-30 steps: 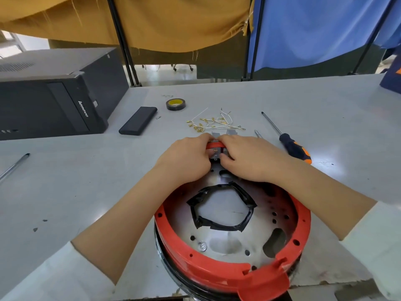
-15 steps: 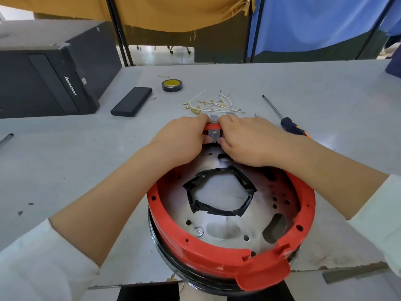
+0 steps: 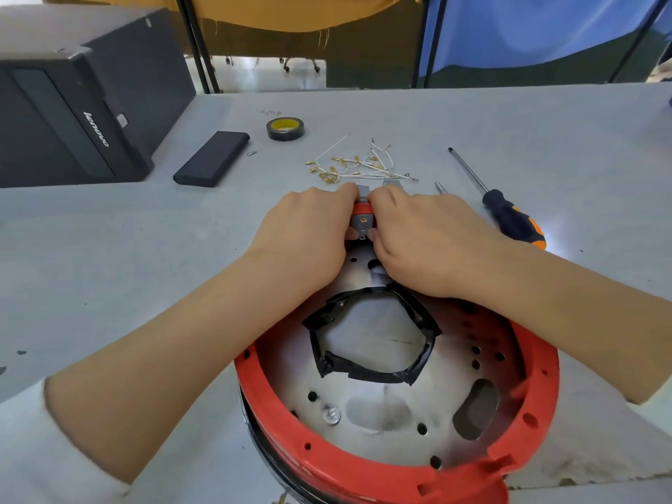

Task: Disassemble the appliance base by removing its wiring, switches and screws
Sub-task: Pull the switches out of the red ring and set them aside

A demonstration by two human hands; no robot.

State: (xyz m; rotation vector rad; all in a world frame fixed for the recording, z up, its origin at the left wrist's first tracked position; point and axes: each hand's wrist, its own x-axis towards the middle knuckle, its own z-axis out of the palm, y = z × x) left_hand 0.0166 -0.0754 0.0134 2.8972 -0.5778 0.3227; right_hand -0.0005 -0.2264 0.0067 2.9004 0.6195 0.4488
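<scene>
Both hands have stayed pinching the switch (image 3: 362, 220) between them

One word reads here: "lenovo", in pale letters running lengthwise down the front panel of the black computer case (image 3: 83, 103) lying at the far left of the surface (image 3: 509, 121). The roll of tape (image 3: 285, 128) shows a yellow core that may carry print, but it's too small to make out. No other text is readable.
</scene>
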